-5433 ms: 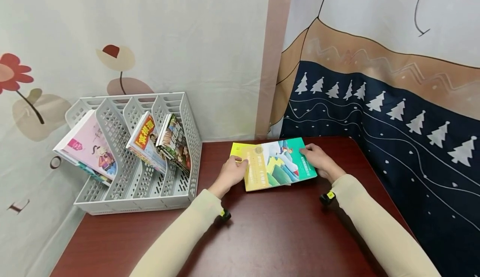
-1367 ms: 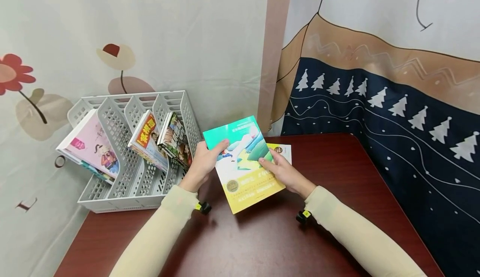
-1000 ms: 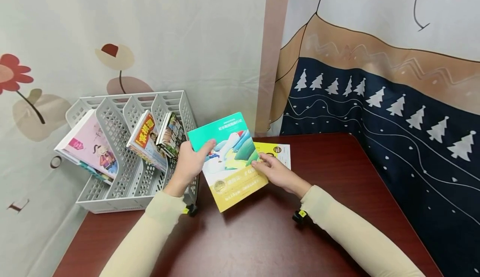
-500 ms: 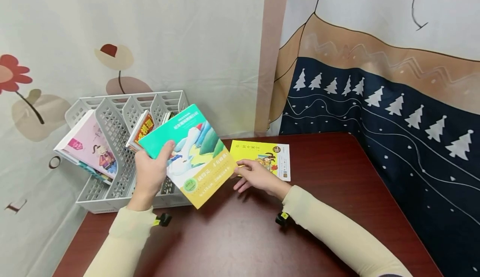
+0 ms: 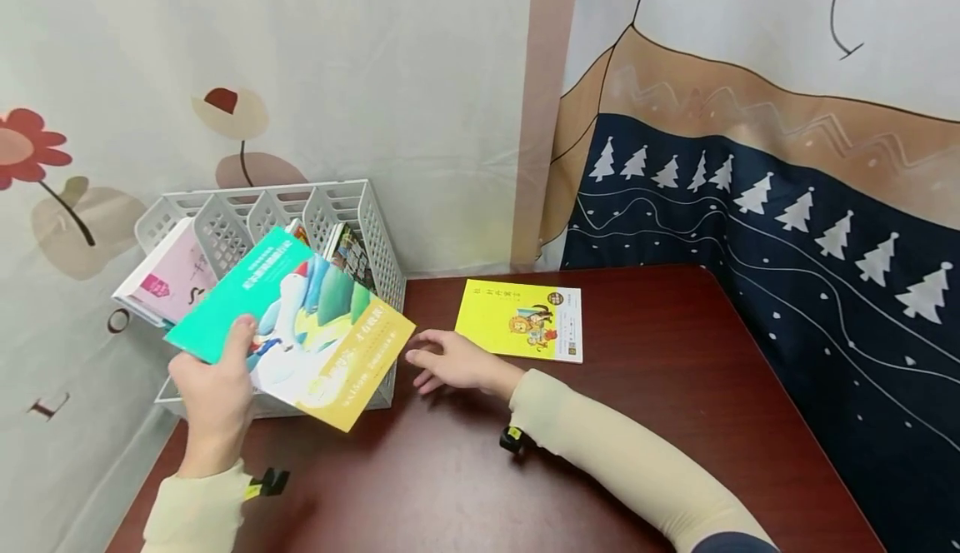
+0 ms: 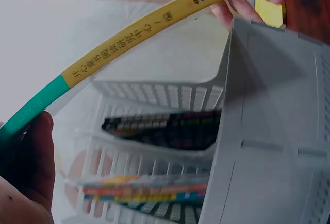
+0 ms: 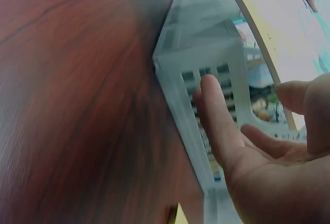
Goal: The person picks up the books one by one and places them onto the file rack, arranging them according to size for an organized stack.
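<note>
My left hand (image 5: 213,395) grips a green and yellow picture book (image 5: 300,320) by its green end, thumb on the cover. The book is tilted above the front of the light grey file organizer (image 5: 382,286), covering part of its slots; its spine (image 6: 118,42) appears in the left wrist view. Close to the book's yellow corner is my right hand (image 5: 457,361), its fingers loosely extended and not gripping; the right wrist view shows the thumb (image 7: 294,96) by the book's edge. A yellow book (image 5: 495,320) lies flat on the table behind the right hand.
A pink book (image 5: 168,278) leans in the organizer's left slot. Dark-covered books (image 5: 351,253) stand in the right slot, with more books (image 6: 144,190) beside them. The reddish-brown table (image 5: 637,395) meets patterned curtains at the back and right.
Both hands moved left, and the green and yellow book was lifted, turned and carried toward the organizer. The right hand let go of it. The yellow book beneath was uncovered.
</note>
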Motion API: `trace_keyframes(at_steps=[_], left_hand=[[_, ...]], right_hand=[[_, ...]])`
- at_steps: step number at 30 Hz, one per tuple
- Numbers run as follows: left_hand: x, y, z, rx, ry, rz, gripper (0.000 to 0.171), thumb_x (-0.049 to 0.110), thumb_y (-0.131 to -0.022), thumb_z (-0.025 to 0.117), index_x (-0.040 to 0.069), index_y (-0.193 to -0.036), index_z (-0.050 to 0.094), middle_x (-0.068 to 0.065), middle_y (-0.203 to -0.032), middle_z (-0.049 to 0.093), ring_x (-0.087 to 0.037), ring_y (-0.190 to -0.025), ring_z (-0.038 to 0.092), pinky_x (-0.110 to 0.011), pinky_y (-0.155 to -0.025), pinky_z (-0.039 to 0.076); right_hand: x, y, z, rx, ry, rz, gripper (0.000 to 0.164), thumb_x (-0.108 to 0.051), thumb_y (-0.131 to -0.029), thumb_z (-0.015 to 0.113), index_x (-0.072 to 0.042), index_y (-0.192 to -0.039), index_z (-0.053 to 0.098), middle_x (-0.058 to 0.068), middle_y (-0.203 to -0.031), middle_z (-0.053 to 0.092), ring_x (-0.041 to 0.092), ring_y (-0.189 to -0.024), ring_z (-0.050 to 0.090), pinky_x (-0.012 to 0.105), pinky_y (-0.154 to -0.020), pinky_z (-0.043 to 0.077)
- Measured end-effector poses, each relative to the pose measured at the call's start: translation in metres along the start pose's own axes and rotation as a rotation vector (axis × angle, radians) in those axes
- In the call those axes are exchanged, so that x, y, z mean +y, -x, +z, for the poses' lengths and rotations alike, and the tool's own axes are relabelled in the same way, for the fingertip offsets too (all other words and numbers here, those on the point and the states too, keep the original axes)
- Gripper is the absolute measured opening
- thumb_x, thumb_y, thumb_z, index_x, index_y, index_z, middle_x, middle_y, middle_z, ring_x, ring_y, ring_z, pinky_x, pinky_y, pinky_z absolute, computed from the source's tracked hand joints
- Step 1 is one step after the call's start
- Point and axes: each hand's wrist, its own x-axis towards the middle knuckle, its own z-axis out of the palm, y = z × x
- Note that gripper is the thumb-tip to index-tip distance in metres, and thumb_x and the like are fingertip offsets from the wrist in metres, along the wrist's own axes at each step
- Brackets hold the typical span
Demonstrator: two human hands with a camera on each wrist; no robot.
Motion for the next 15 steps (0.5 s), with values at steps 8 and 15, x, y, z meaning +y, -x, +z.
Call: trace_keyframes(at_steps=[8,15], left_hand=[[0.011,-0.009,-0.023,0.123,0.178,0.095,0.044,-0.001,-0.092,0.087,-0.002,-0.134,0.074,-0.011,-0.116,0.083,-0.017,-0.096,0.080,-0.018,-0.087,0.064],[0.031,-0.017,-0.040,0.250,0.191,0.082,0.049,0.000,-0.090,0.088,0.001,-0.135,0.067,-0.010,-0.115,0.081,-0.019,-0.100,0.077,-0.017,-0.086,0.063]], right_hand=[[-0.004,-0.012,0.041,0.045,0.112,-0.016,0.067,-0.044,-0.109,0.070,-0.009,-0.162,0.048,0.010,-0.134,0.075,0.027,-0.098,0.083,0.040,-0.083,0.070],[-0.002,-0.017,0.054,0.134,0.261,-0.049,0.056,-0.045,-0.111,0.066,-0.011,-0.153,0.052,0.003,-0.119,0.076,0.018,-0.081,0.082,0.026,-0.069,0.063]])
